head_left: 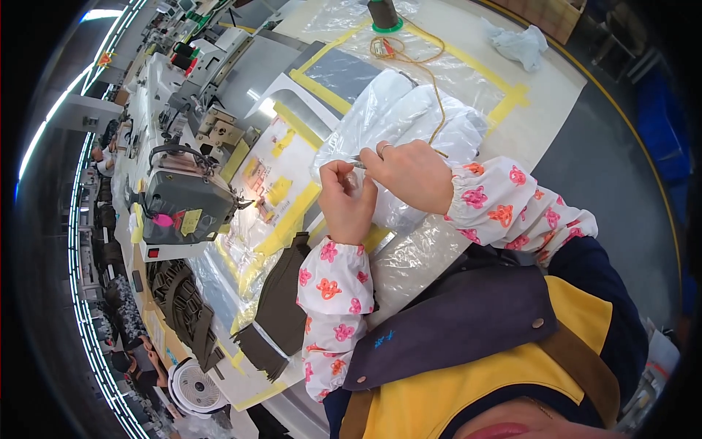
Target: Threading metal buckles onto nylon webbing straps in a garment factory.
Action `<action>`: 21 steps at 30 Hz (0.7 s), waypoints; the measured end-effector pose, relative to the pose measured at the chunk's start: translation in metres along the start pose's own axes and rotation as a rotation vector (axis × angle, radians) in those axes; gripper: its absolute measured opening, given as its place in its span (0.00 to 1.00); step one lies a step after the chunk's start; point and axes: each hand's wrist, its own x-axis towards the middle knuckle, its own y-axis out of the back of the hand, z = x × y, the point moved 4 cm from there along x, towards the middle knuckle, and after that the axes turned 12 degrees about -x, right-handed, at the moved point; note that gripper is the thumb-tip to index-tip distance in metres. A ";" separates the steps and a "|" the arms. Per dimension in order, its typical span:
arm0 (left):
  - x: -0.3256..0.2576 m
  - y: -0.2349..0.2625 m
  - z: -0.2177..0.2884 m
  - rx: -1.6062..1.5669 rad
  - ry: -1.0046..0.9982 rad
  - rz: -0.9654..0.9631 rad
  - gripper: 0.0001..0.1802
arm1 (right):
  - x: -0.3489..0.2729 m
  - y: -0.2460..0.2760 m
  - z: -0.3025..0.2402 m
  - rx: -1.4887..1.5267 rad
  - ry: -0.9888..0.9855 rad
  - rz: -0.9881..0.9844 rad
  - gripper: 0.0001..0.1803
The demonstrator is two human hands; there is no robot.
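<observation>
- Left hand [345,199] and right hand [409,174] sit together, fingertips pinched on a thin metal tool [358,161], likely a needle or tweezers; too small to tell.
- Both work over a clear plastic bag [406,117] on the table [556,95], which keeps the piece flat and near the body.
- Tan thread [433,88] runs from the spool [383,14] toward the right hand.
- Dark fabric pieces [281,300] stacked just left of the left forearm, in easy reach.
- Sewing machine [186,197] further left, untouched.

White sleeve covers [333,293] — pink-and-orange flowers; yellow tape [322,84]; olive fabric pieces [281,304].
</observation>
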 end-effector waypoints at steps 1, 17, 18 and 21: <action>0.001 -0.001 -0.003 0.014 -0.001 -0.007 0.17 | -0.001 -0.003 0.005 -0.006 -0.005 -0.002 0.09; -0.005 0.070 -0.008 0.419 0.093 -0.171 0.30 | -0.059 -0.037 0.216 -0.073 -0.337 0.134 0.13; 0.003 0.070 -0.019 0.268 0.265 -0.171 0.33 | -0.056 -0.039 0.206 -0.006 -0.317 0.117 0.13; 0.014 0.067 -0.054 0.011 0.479 -0.219 0.32 | -0.041 -0.033 0.186 0.161 -0.428 0.011 0.17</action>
